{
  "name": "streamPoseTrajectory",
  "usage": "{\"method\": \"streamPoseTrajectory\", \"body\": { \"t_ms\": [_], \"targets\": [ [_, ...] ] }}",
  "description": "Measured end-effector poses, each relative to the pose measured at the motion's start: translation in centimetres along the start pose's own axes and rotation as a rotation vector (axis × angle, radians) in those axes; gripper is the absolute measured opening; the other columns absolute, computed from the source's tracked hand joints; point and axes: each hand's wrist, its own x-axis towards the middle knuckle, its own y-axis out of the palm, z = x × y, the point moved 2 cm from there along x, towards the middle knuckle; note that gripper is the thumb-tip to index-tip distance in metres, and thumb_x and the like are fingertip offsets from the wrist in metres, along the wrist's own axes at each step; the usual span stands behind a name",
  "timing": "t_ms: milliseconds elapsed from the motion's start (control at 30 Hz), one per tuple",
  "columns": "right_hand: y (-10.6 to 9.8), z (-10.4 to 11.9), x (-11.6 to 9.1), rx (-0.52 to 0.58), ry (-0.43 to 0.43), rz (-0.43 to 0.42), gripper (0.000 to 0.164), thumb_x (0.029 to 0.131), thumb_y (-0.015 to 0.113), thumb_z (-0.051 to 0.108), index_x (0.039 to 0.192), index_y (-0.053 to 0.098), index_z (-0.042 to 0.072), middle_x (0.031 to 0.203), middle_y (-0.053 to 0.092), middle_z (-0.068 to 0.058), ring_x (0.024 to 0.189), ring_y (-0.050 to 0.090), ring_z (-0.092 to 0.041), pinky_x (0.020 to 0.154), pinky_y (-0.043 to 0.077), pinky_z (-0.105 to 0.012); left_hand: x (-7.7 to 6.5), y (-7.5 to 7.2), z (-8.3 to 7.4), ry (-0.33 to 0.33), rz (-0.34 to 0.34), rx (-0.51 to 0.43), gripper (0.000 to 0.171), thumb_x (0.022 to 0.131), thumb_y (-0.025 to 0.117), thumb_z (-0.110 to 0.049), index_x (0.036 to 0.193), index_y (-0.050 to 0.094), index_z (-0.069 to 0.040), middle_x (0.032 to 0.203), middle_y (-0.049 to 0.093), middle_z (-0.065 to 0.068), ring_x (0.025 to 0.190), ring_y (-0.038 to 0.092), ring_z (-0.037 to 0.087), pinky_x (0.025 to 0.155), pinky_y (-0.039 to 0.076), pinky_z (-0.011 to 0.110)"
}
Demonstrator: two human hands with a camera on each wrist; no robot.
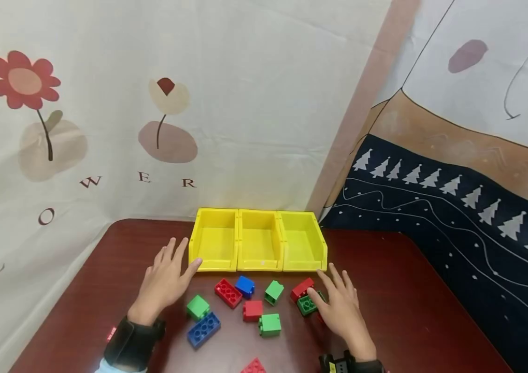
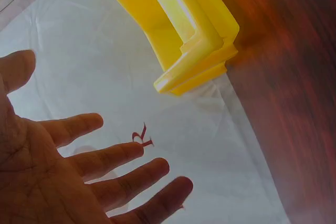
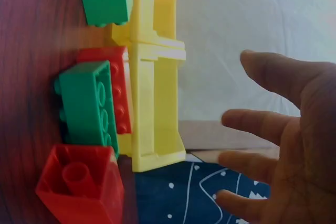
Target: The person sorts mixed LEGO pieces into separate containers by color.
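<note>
My left hand [image 1: 163, 282], fingers spread and holding nothing, hovers by the left end of the yellow bins [image 1: 260, 267]. In the left wrist view its palm [image 2: 47, 171] faces the camera, apart from the bin. The right hand [image 1: 340, 303] is also spread, above a dark green brick [image 1: 307, 305] and a red brick [image 1: 302, 289]. Another red brick [image 3: 79, 182], mostly hidden in the head view, lies beside them in the right wrist view. Between the hands are green bricks [image 1: 270, 325], red bricks [image 1: 228, 293] and blue bricks [image 1: 204, 329].
Three yellow bins stand joined in a row at the back of the dark red table [image 1: 408, 311]. Behind them hangs a printed cloth [image 1: 254, 103]. Another red brick [image 1: 253, 367] lies at the near edge of the head view, partly cut off.
</note>
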Motion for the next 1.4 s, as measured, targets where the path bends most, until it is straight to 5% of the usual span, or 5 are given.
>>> {"method": "streamPoseTrajectory", "body": {
  "t_ms": [233,433,667,867,1400],
  "targets": [
    [-0.5,-0.7,-0.5,0.026,0.061,0.07,0.063,0.091,0.066,0.04,0.144,0.049,0.009,0.157,0.029,-0.025,0.142,0.021,-0.052,0.101,0.031,-0.073,2.9,0.6,0.6,0.04,0.03,-0.077,0.082,0.098,0.053,-0.042,0.155,0.014,0.004,0.155,0.023,0.033,0.134,0.033,0.054,0.102,0.033,0.069],
    [-0.5,-0.9,-0.5,-0.021,0.1,0.071,0.058,0.086,0.074,0.031,0.134,0.057,0.003,0.141,0.049,-0.025,0.127,0.046,-0.047,0.096,0.044,-0.062,5.3,1.1,2.0,0.013,0.131,-0.149,0.089,0.099,0.054,-0.04,0.153,0.004,0.01,0.151,0.024,0.039,0.135,0.033,0.054,0.104,0.035,0.064],
    [-0.2,-1.7,-0.3,-0.037,0.188,0.087,0.047,0.082,0.079,0.025,0.119,0.063,0.001,0.115,0.062,-0.016,0.098,0.058,-0.029,0.083,0.053,-0.048,6.9,2.1,3.4,0.001,0.137,-0.12,0.072,0.099,0.056,-0.022,0.148,0.019,0.016,0.146,0.034,0.04,0.129,0.041,0.052,0.102,0.039,0.06],
    [0.0,-2.4,0.1,-0.032,0.227,0.096,0.039,0.079,0.082,0.021,0.107,0.063,0.002,0.098,0.059,-0.011,0.084,0.052,-0.024,0.068,0.047,-0.035,8.0,3.0,3.3,0.011,0.094,-0.125,0.062,0.099,0.056,-0.015,0.145,0.028,0.015,0.135,0.047,0.039,0.114,0.054,0.047,0.098,0.045,0.058],
    [1.1,-3.2,0.7,0.013,0.241,0.049,0.037,0.074,0.084,0.011,0.099,0.058,0.006,0.092,0.064,-0.011,0.076,0.052,-0.025,0.063,0.042,-0.034,8.1,3.5,3.4,0.004,0.099,-0.112,0.059,0.099,0.053,-0.015,0.146,0.029,0.012,0.116,0.057,0.034,0.086,0.058,0.035,0.079,0.053,0.047]
  ]
}}
